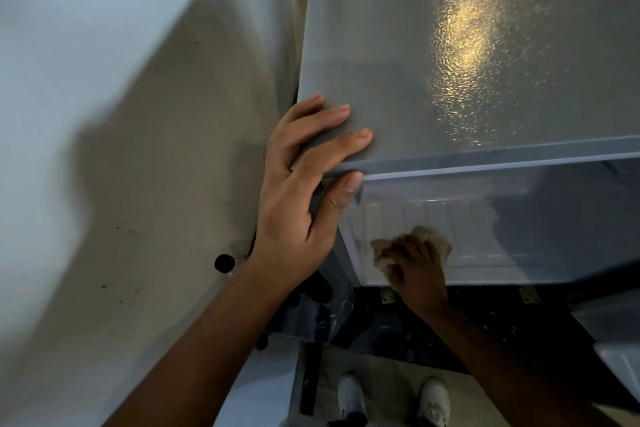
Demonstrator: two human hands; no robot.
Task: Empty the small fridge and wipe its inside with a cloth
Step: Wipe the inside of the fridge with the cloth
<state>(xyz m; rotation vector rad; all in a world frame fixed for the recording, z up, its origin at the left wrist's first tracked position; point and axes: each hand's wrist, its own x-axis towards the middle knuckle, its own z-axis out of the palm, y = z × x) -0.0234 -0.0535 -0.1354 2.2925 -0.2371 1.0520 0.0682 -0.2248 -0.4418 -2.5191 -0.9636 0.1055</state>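
I look straight down on the small grey fridge [450, 45], whose top fills the upper right. My left hand [304, 191] grips its front left corner, fingers on top and thumb on the front edge. Below the edge the fridge stands open, and the white ribbed inside [485, 229] shows. My right hand [415, 267] is inside the opening near the left wall and holds a crumpled beige cloth [429, 239] against the white liner.
A pale wall [104, 114] runs close along the fridge's left side, with a black round object [224, 262] low in the gap. My two white shoes [394, 399] stand on beige floor below. A white edge, perhaps the door [620, 367], juts in at the lower right.
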